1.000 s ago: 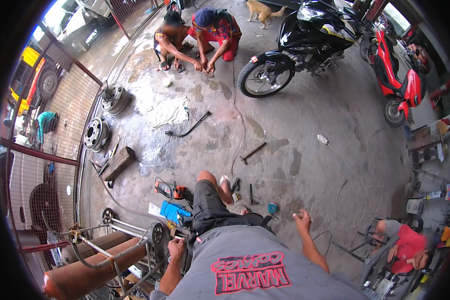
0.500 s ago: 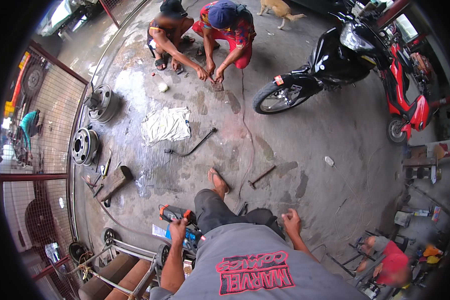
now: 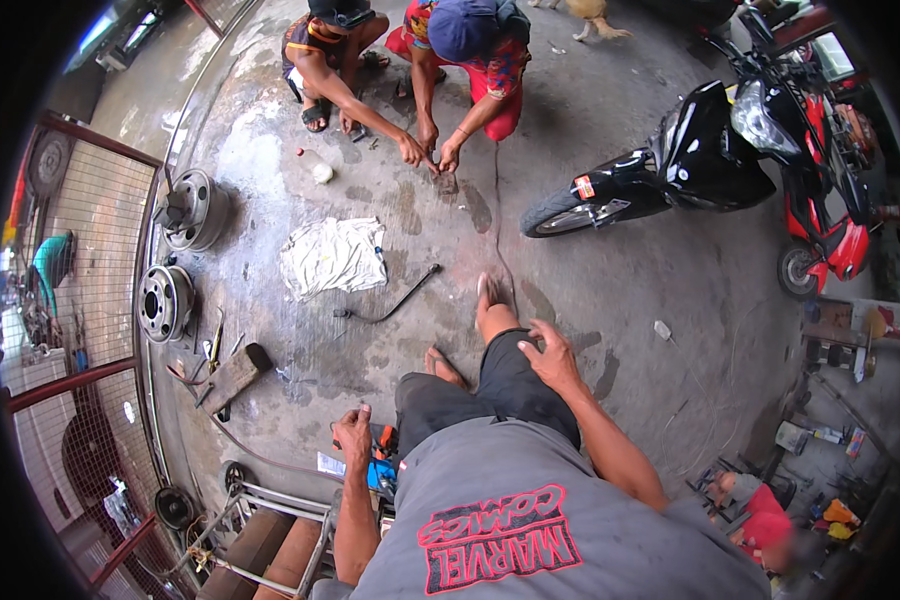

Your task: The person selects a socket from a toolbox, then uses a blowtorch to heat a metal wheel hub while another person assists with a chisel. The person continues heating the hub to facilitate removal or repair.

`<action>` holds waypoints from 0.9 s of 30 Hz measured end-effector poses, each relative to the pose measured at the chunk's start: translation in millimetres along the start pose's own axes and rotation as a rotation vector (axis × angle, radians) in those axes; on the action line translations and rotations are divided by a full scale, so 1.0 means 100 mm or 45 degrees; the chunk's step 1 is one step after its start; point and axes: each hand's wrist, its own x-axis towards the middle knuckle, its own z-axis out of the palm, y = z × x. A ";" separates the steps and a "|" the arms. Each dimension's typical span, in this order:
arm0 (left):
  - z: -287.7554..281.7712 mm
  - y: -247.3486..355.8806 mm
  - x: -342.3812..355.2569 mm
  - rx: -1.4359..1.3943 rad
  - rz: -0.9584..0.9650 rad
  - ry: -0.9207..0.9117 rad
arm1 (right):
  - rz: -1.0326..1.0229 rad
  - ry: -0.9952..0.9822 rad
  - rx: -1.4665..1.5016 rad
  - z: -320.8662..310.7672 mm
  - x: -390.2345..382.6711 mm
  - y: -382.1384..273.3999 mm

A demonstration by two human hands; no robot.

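Note:
My left hand is held low at my left side with its fingers curled; what they hold, if anything, cannot be made out. Behind it lie an orange and black machine and a blue object. My right hand hangs empty and open beside my right thigh, fingers apart. Past my feet on the concrete are a white crumpled cloth and a bent black hose. Two crouching people have their hands together at a small object on the floor.
A black motorcycle and red scooter stand at right. Wheel rims, a wooden block and a mesh fence are at left. A cylinder trolley is at lower left, a seated person at lower right.
I have stepped forward, my right foot now farther ahead. The crouching people and motorcycle appear nearer. My right hand has risen forward; my left hand has moved slightly upward.

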 end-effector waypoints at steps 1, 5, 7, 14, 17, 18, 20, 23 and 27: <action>0.08 0.01 0.07 0.006 -0.004 0.011 | -0.033 -0.052 -0.032 0.05 0.23 0.00; 0.38 0.31 0.33 0.028 -0.154 0.016 | -0.062 -0.366 -0.283 0.33 1.21 0.24; 0.52 0.35 0.49 0.067 -0.235 0.028 | 0.144 -0.704 -0.488 0.44 1.73 0.28; 1.42 1.26 0.98 0.126 -0.347 -0.019 | 0.483 -1.228 -0.859 0.57 2.94 0.51; 1.85 1.48 1.27 0.517 -0.226 -0.230 | 0.451 -1.280 -0.941 0.68 3.15 0.66; 2.04 1.56 1.28 0.561 -0.244 -0.266 | 0.414 -1.298 -0.977 0.70 3.22 0.66; 2.36 1.58 1.39 0.731 -0.412 -0.442 | 0.359 -1.246 -0.987 0.72 3.35 0.71; 2.58 1.59 1.51 0.785 -0.434 -0.536 | 0.328 -1.202 -1.001 0.73 3.43 0.82; 2.62 1.49 1.58 0.775 -0.416 -0.554 | 0.315 -1.212 -0.990 0.77 3.51 0.84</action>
